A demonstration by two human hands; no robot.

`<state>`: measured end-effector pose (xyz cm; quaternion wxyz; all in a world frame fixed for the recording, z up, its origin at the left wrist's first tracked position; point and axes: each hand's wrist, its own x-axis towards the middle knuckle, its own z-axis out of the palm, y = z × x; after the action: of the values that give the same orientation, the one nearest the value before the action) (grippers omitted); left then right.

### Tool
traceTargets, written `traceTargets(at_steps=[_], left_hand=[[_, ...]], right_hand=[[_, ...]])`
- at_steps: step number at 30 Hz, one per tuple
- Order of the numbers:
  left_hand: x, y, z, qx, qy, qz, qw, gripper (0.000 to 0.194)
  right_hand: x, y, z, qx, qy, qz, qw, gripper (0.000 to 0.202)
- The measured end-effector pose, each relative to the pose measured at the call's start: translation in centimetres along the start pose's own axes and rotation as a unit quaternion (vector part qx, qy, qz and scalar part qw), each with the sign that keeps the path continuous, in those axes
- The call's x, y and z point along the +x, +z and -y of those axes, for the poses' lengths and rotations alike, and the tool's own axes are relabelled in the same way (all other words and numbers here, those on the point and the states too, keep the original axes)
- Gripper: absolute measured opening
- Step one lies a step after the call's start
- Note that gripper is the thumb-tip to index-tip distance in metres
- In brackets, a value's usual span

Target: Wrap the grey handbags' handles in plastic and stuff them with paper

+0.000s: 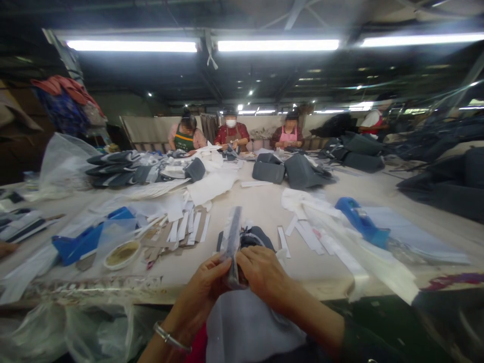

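Note:
At the front edge of the table, both hands hold a dark strip-like piece (232, 242) with a pale, shiny covering, its long end pointing up and away. My left hand (212, 277) pinches its left side, thumb on top, with a metal bangle on the wrist. My right hand (264, 269) has its fingers curled round the right side; the fingertips are partly hidden. Just beyond the fingers lies a dark bundled piece (259, 237). Grey material (249, 322) hangs below the hands over the lap.
Blue tape dispensers stand left (81, 242) and right (363, 222). A round tub (121, 253) sits near white and brown strips (185, 227). Dark grey pieces (268, 169) lie mid-table. Three people sit across the table; part of another person's hand (7, 248) shows at far left.

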<state>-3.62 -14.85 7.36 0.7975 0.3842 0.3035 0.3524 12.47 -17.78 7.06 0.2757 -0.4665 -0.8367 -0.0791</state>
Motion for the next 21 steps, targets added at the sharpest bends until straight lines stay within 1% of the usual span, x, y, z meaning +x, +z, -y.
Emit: traceTargets(at_steps=[2, 3, 5, 7, 8, 9, 11, 12, 13, 14, 16, 19, 21], left_hand=[[-0.2, 0.1, 0.2, -0.010, 0.012, 0.006, 1.000, 0.045], [-0.3, 0.2, 0.3, -0.009, 0.030, 0.007, 0.999, 0.043], [-0.4, 0.3, 0.6, 0.007, 0.086, -0.006, 0.996, 0.037], [-0.4, 0.5, 0.8, 0.034, 0.141, -0.046, 0.988, 0.033], [-0.3, 0.5, 1.0, 0.051, 0.167, -0.073, 0.982, 0.032], [-0.2, 0.6, 1.3, 0.073, 0.192, -0.102, 0.973, 0.031], [-0.1, 0.8, 2.0, 0.125, 0.233, -0.152, 0.952, 0.030], [0.0, 0.8, 2.5, 0.151, 0.247, -0.169, 0.942, 0.029], [0.0, 0.9, 2.9, 0.172, 0.252, -0.179, 0.935, 0.029], [0.0, 1.0, 3.3, 0.185, 0.250, -0.183, 0.932, 0.030], [-0.1, 1.2, 4.0, 0.194, 0.238, -0.176, 0.935, 0.027], [-0.1, 1.2, 4.5, 0.167, 0.223, -0.169, 0.945, 0.025], [0.0, 1.3, 4.4, 0.112, 0.225, -0.168, 0.953, 0.031]], right_hand=[[-0.1, 0.0, 0.0, 0.036, -0.002, -0.029, 0.999, 0.018], [-0.2, -0.1, 0.1, 0.070, 0.022, -0.050, 0.996, 0.016], [-0.2, -0.5, 0.3, 0.149, 0.113, -0.106, 0.977, 0.015], [-0.3, -0.9, 0.8, 0.222, 0.225, -0.143, 0.938, 0.013], [-0.3, -1.1, 1.1, 0.263, 0.270, -0.142, 0.915, 0.009], [-0.4, -1.1, 1.4, 0.312, 0.303, -0.125, 0.892, 0.011], [-0.3, -1.0, 2.1, 0.405, 0.344, -0.078, 0.843, 0.021], [-0.3, -0.8, 2.4, 0.434, 0.356, -0.067, 0.825, 0.022], [-0.2, -0.5, 2.6, 0.446, 0.367, -0.070, 0.813, 0.021], [-0.1, -0.3, 2.8, 0.444, 0.374, -0.084, 0.810, 0.022], [0.0, 0.1, 3.0, 0.420, 0.375, -0.124, 0.817, 0.023], [0.2, 0.3, 2.9, 0.395, 0.338, -0.154, 0.840, 0.026], [0.0, 0.3, 2.8, 0.376, 0.297, -0.157, 0.864, 0.028]])
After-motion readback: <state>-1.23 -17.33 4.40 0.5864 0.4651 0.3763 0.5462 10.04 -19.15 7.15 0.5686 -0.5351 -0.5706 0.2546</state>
